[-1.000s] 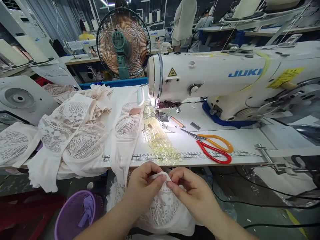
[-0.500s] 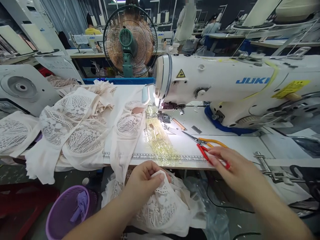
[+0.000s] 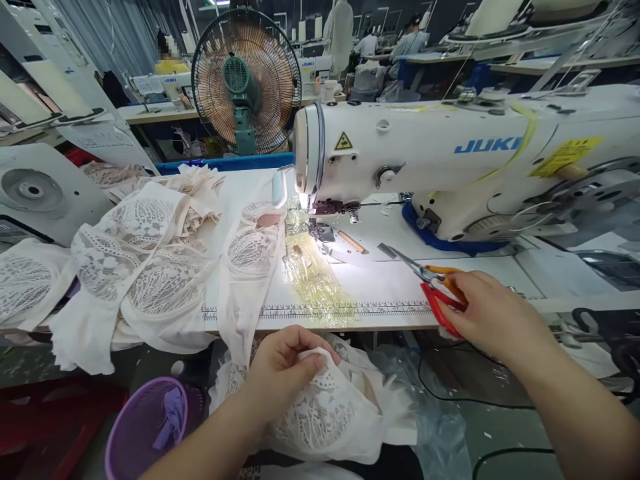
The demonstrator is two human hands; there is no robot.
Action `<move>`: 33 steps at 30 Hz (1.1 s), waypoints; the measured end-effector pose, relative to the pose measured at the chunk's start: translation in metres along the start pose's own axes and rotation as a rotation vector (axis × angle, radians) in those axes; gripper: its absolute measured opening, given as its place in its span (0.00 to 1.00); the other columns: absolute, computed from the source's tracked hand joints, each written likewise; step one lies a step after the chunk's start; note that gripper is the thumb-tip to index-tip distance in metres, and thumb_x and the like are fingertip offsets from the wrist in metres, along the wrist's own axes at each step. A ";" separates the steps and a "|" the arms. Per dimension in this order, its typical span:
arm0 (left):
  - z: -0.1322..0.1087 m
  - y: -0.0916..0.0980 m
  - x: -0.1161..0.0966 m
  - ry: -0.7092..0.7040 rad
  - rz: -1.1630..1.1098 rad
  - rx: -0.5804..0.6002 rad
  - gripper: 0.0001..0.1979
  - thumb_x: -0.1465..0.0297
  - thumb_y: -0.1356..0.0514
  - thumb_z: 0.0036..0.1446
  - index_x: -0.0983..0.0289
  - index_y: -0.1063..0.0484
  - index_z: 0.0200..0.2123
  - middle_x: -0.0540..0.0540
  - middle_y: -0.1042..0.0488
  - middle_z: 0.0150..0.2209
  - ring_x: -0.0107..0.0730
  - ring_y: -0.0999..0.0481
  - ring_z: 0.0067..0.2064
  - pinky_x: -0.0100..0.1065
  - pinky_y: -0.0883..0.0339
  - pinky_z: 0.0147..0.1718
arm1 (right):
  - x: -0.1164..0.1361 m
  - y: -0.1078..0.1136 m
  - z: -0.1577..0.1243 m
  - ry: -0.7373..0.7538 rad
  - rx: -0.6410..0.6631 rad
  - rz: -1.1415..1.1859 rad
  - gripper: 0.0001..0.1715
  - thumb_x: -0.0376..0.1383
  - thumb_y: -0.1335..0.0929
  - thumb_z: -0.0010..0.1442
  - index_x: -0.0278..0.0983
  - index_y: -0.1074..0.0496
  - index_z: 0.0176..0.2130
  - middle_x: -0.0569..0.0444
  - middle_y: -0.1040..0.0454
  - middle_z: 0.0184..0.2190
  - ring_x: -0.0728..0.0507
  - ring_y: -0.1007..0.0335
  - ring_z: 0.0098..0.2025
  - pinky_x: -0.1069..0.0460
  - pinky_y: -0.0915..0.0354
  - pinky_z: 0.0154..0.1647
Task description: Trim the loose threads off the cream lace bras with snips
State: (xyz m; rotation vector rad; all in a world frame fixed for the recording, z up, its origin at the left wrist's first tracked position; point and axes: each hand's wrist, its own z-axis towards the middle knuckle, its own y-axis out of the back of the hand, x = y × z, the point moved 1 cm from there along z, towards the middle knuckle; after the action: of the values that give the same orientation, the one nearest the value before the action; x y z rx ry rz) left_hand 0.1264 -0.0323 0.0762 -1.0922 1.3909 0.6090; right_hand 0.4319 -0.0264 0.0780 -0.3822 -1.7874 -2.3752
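My left hand [image 3: 286, 365] pinches the top edge of a white lace bra [image 3: 327, 417] between thumb and fingers, low in front of the table edge. The bra's lace cup hangs down over my lap. My right hand [image 3: 493, 312] is closed around the handles of scissors [image 3: 411, 265], one handle red and one orange. Their blades point to the far left, over the table near the sewing machine [image 3: 370, 150]. Between the hands and the machine, a strip of clear yellowish film [image 3: 315, 273] lies on the table.
A pile of lace bras [image 3: 165, 280] covers the table's left side, and another bra [image 3: 250, 253] trails off its front edge. A wooden-handled tool [image 3: 352, 241] lies beside the needle area. The fan [image 3: 245, 87] stands behind; a purple basket [image 3: 131, 423] is on the floor.
My right hand has drawn the scissors to the right along the table, its grip now closer around both handles. My left hand keeps the bra in about the same place. The view has shifted slightly.
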 end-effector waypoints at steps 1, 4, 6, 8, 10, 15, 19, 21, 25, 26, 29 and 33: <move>0.000 0.000 0.000 -0.015 0.005 0.009 0.06 0.68 0.36 0.50 0.65 0.27 0.28 0.56 0.22 0.30 0.31 0.28 0.32 0.31 0.37 0.31 | 0.006 0.005 -0.006 0.037 0.029 0.015 0.14 0.46 0.35 0.54 0.40 0.40 0.27 0.47 0.32 0.28 0.39 0.34 0.28 0.48 0.43 0.23; 0.000 -0.001 -0.001 -0.026 0.046 0.022 0.03 0.70 0.37 0.51 0.65 0.27 0.29 0.56 0.21 0.32 0.33 0.27 0.33 0.32 0.36 0.31 | 0.026 0.014 -0.029 0.226 0.180 0.153 0.18 0.49 0.32 0.53 0.42 0.42 0.27 0.53 0.35 0.24 0.43 0.37 0.23 0.50 0.40 0.21; 0.000 -0.002 -0.001 -0.020 0.082 0.011 0.03 0.71 0.38 0.51 0.64 0.28 0.28 0.57 0.21 0.32 0.34 0.27 0.33 0.31 0.37 0.29 | 0.038 0.018 -0.043 0.327 0.268 0.234 0.17 0.48 0.30 0.51 0.41 0.38 0.30 0.53 0.32 0.26 0.43 0.35 0.25 0.51 0.38 0.21; 0.000 -0.003 -0.002 -0.014 0.111 -0.013 0.03 0.71 0.38 0.50 0.64 0.30 0.28 0.57 0.21 0.32 0.35 0.26 0.34 0.31 0.37 0.28 | 0.048 0.018 -0.053 0.368 0.311 0.253 0.19 0.50 0.28 0.49 0.41 0.33 0.36 0.50 0.28 0.31 0.41 0.31 0.30 0.50 0.36 0.25; -0.001 -0.005 -0.003 -0.001 0.128 -0.040 0.04 0.71 0.37 0.48 0.63 0.30 0.27 0.57 0.21 0.32 0.35 0.26 0.33 0.30 0.37 0.26 | 0.055 0.018 -0.058 0.377 0.331 0.249 0.22 0.52 0.28 0.48 0.41 0.30 0.35 0.48 0.27 0.34 0.39 0.29 0.32 0.50 0.34 0.27; -0.001 -0.008 -0.005 0.053 0.124 -0.091 0.07 0.68 0.36 0.45 0.64 0.31 0.25 0.56 0.22 0.31 0.30 0.29 0.28 0.28 0.41 0.22 | 0.067 0.017 -0.057 0.400 0.388 0.203 0.20 0.53 0.29 0.49 0.40 0.29 0.30 0.50 0.27 0.28 0.41 0.29 0.27 0.50 0.34 0.23; 0.000 -0.008 -0.006 0.113 0.150 -0.110 0.08 0.67 0.35 0.43 0.64 0.30 0.24 0.55 0.24 0.27 0.25 0.36 0.23 0.27 0.44 0.20 | 0.070 0.015 -0.057 0.405 0.411 0.195 0.18 0.51 0.28 0.48 0.40 0.30 0.28 0.51 0.27 0.26 0.41 0.29 0.27 0.51 0.34 0.23; 0.001 -0.008 -0.006 0.138 0.163 -0.116 0.09 0.66 0.35 0.43 0.65 0.31 0.25 0.54 0.26 0.26 0.23 0.39 0.22 0.27 0.46 0.20 | 0.070 0.013 -0.057 0.396 0.413 0.206 0.18 0.51 0.28 0.48 0.41 0.29 0.29 0.51 0.27 0.27 0.40 0.29 0.28 0.50 0.34 0.24; 0.001 -0.009 -0.003 0.152 0.174 -0.110 0.09 0.66 0.36 0.44 0.65 0.31 0.25 0.52 0.29 0.25 0.23 0.41 0.22 0.27 0.48 0.20 | 0.069 0.011 -0.057 0.378 0.430 0.208 0.20 0.52 0.27 0.47 0.41 0.28 0.32 0.50 0.26 0.28 0.40 0.29 0.29 0.50 0.34 0.25; 0.001 -0.009 -0.003 0.151 0.170 -0.106 0.09 0.66 0.36 0.44 0.64 0.32 0.25 0.52 0.29 0.25 0.23 0.41 0.22 0.27 0.48 0.20 | 0.069 0.010 -0.057 0.377 0.448 0.199 0.20 0.52 0.28 0.47 0.40 0.28 0.32 0.50 0.26 0.28 0.39 0.29 0.29 0.50 0.34 0.25; 0.001 -0.009 -0.002 0.144 0.166 -0.085 0.09 0.66 0.36 0.45 0.64 0.33 0.25 0.51 0.31 0.24 0.23 0.41 0.22 0.27 0.48 0.20 | 0.070 0.010 -0.056 0.382 0.491 0.185 0.22 0.54 0.29 0.49 0.39 0.30 0.30 0.49 0.26 0.29 0.39 0.29 0.29 0.49 0.33 0.24; 0.001 -0.008 -0.003 0.136 0.175 -0.062 0.09 0.66 0.36 0.43 0.64 0.33 0.24 0.51 0.31 0.24 0.24 0.40 0.23 0.28 0.47 0.21 | 0.071 0.012 -0.053 0.388 0.528 0.218 0.22 0.54 0.28 0.47 0.39 0.33 0.26 0.51 0.27 0.28 0.41 0.29 0.28 0.50 0.35 0.23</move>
State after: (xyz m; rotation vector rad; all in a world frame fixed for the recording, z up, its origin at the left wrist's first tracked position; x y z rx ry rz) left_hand 0.1332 -0.0338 0.0804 -1.0847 1.6063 0.7188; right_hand 0.3607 -0.0773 0.0955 -0.0379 -1.9577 -1.6108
